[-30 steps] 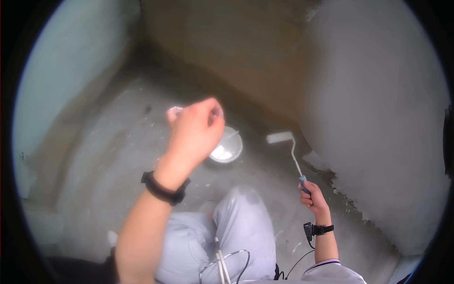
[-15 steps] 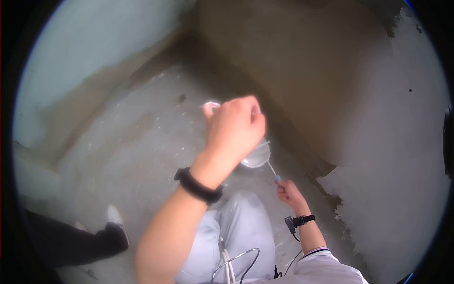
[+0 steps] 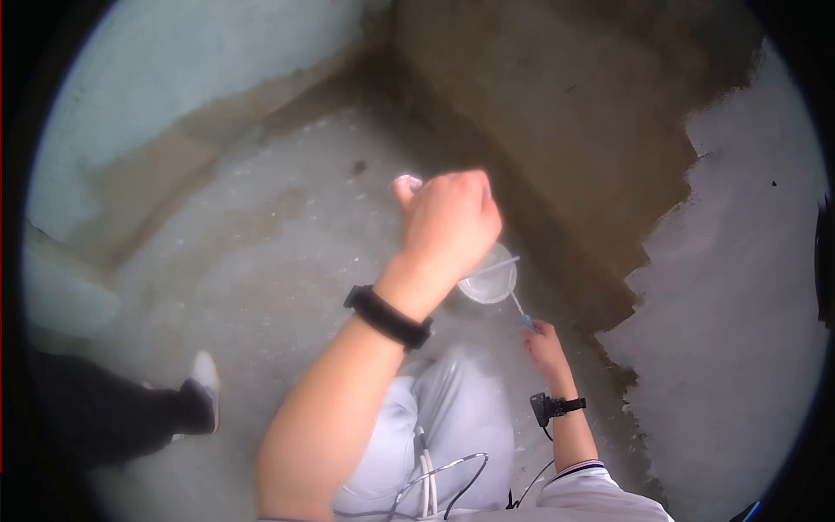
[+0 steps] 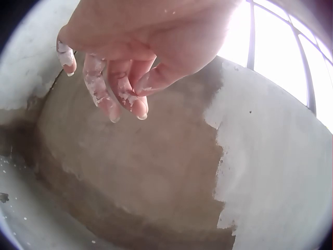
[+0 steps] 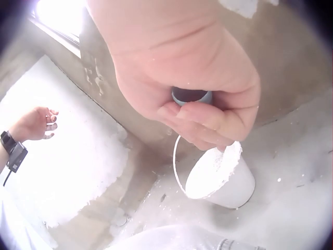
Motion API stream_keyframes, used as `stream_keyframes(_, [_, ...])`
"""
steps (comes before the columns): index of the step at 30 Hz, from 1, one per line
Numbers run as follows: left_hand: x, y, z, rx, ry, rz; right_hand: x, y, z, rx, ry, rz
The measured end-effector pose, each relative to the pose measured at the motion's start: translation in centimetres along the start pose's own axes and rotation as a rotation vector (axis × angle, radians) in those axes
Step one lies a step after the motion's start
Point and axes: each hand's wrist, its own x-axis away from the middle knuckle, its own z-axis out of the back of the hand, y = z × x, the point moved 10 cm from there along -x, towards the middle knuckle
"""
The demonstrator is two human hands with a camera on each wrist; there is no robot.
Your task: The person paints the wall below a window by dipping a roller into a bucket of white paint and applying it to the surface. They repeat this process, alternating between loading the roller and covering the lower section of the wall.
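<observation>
My right hand grips the blue handle of a paint roller, whose thin rod runs down to the rim of a white bucket. The roller's head is hidden in the head view. From the right wrist, the butt of the handle shows inside the curled fingers, with the bucket just beyond. My left hand hangs in the air, covering part of the bucket from above. Its loosely bent fingers hold nothing and carry white smears.
A brown wall meets a ragged-edged white coat on the right. Another person's dark trouser leg and white shoe stand at the left. The grey floor is flecked with white. A barred window is high up.
The right hand has brought the roller leftward from beside the wall to the bucket. The head view has swung, bringing the other person's leg into sight; the left hand remains raised.
</observation>
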Motion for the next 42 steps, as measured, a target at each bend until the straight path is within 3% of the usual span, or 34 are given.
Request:
stream_keyframes(1, [0.1, -0.3, 0.0, -0.003, -0.023, 0.010, 0.7, -1.0, 0.7, 0.116, 0.087, 0.073])
stream_keyframes(3, [0.1, -0.1, 0.0, -0.017, -0.023, 0.010, 0.5, -0.8, -0.2, 0.226, 0.053, 0.056])
stream_keyframes(5, [0.2, 0.2, 0.0, -0.014, -0.016, 0.007, 0.4, -1.7, 0.5, 0.400, 0.262, 0.236])
stream_keyframes(9, [0.4, 0.3, -0.1, -0.018, -0.012, -0.006, 0.5, -2.3, -0.2, 0.520, 0.176, 0.163])
stream_keyframes(17, [0.6, 0.7, -0.8, -0.017, -0.032, -0.019, 1.2, -0.3, 1.4, 0.417, 0.243, 0.182])
stream_keyframes(21, [1.5, 0.2, -1.2, -0.008, -0.045, -0.059, 0.6, 3.8, 1.6, 0.358, 0.209, 0.123])
stream_keyframes(23, [1.7, -0.2, -1.2, 0.002, -0.046, -0.080, 0.8, 6.3, 1.2, 0.100, 0.160, 0.018])
stream_keyframes(27, [1.8, -0.5, -1.6, -0.010, -0.052, -0.092, 2.7, 5.8, 0.4, -0.067, 0.133, 0.018])
stream_keyframes(29, [1.9, -0.5, -1.9, -0.003, -0.054, -0.096, 3.2, 6.3, -0.6, -0.293, 0.026, -0.025])
stream_keyframes(42, [2.8, -0.4, -2.5, -0.002, -0.066, -0.163, 2.4, 5.8, -1.4, -0.384, -0.023, 0.027])
